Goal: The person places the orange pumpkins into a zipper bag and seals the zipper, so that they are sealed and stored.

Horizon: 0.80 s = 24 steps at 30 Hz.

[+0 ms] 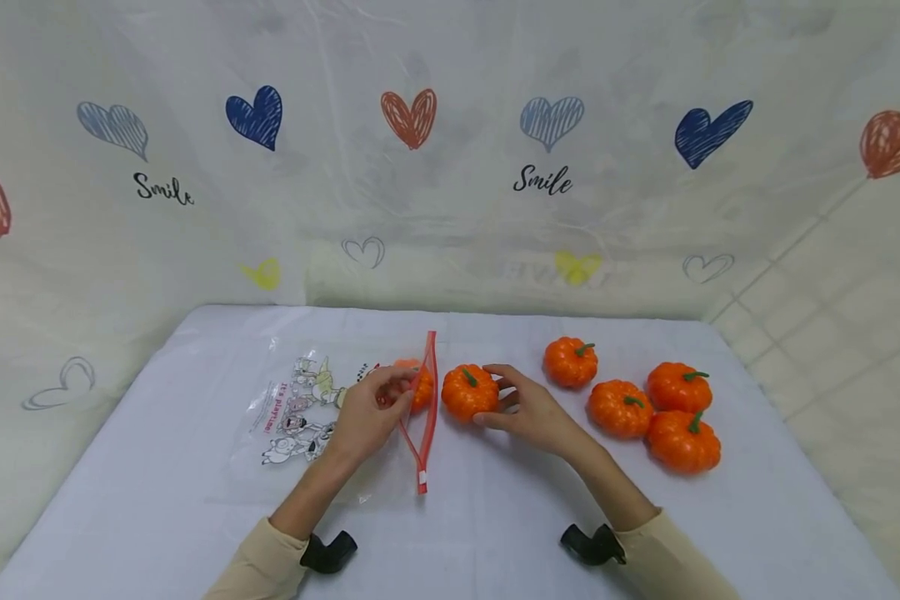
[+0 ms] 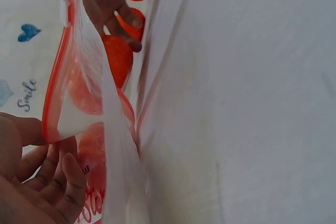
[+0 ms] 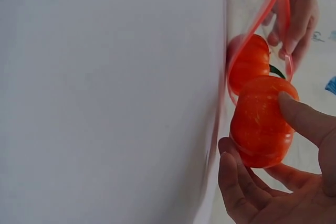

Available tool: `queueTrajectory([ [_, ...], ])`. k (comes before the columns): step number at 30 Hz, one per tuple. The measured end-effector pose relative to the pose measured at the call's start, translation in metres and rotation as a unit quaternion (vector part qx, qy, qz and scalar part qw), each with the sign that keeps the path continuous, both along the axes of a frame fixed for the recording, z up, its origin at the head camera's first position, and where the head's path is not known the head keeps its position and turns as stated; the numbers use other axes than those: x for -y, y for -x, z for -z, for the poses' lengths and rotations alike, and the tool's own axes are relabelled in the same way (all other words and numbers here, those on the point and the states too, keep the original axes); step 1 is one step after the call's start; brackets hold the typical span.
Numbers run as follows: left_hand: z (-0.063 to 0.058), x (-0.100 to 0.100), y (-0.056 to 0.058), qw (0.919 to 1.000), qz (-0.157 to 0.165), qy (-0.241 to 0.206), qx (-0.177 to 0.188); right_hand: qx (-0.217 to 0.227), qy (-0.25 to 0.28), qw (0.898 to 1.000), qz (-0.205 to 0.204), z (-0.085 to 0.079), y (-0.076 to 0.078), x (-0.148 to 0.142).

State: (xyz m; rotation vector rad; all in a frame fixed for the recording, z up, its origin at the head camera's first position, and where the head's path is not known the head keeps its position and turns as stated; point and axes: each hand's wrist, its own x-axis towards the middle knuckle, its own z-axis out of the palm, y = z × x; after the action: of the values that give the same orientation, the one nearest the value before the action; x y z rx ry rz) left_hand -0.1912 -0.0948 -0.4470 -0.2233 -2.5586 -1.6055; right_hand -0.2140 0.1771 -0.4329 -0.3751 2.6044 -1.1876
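A clear zip bag [image 1: 311, 425] with printed cartoon figures lies on the table, its red zip edge [image 1: 431, 400] spread apart on the right side. My left hand [image 1: 371, 408] pinches the upper lip of that mouth between thumb and fingers. Inside, just behind the opening, sits one orange toy pumpkin [image 1: 423, 390], partly covered by the hand and film. Right outside the mouth, my right hand [image 1: 528, 408] grips another pumpkin [image 3: 262, 121], thumb on one side and fingers on the other. Its green stem points up in the head view.
Several more orange pumpkins [image 1: 621, 408] stand in a loose group to the right of my right hand. The white-covered table [image 1: 495, 533] ends at the back against a hanging sheet [image 1: 465, 208] printed with hearts and "Smile".
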Motion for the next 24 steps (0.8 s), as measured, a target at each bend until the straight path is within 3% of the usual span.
queueTrajectory([
  [24, 0.001, 0.000, -0.001, 0.9998, 0.004, -0.003, -0.017, 0.005, 0.011, 1.000, 0.001, 0.000, 0.008, 0.028],
])
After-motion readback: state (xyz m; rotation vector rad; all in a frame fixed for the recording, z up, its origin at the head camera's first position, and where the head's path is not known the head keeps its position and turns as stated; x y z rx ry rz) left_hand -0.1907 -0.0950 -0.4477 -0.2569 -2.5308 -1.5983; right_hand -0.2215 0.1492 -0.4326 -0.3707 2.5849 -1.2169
